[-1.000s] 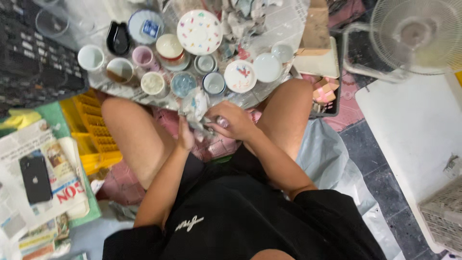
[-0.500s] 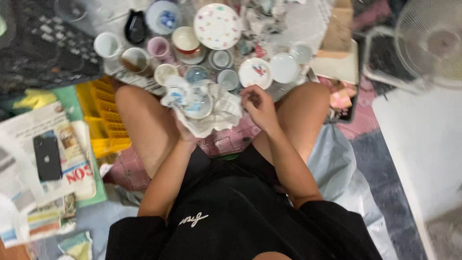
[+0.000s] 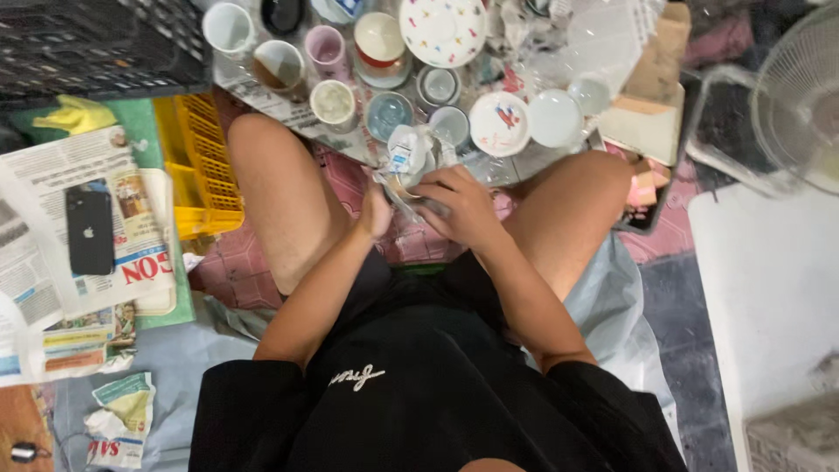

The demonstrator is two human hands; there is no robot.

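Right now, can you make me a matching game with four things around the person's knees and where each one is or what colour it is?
Things:
1. phone
2. crate
3. spotted plate
4. fan

Places or colours:
A. yellow, beside the left knee
B. white with coloured dots, at the top among the cups
C. black, lying on a newspaper
D. white wire cage, at the far right edge

Pairs: 1-C, 2-A, 3-B, 4-D
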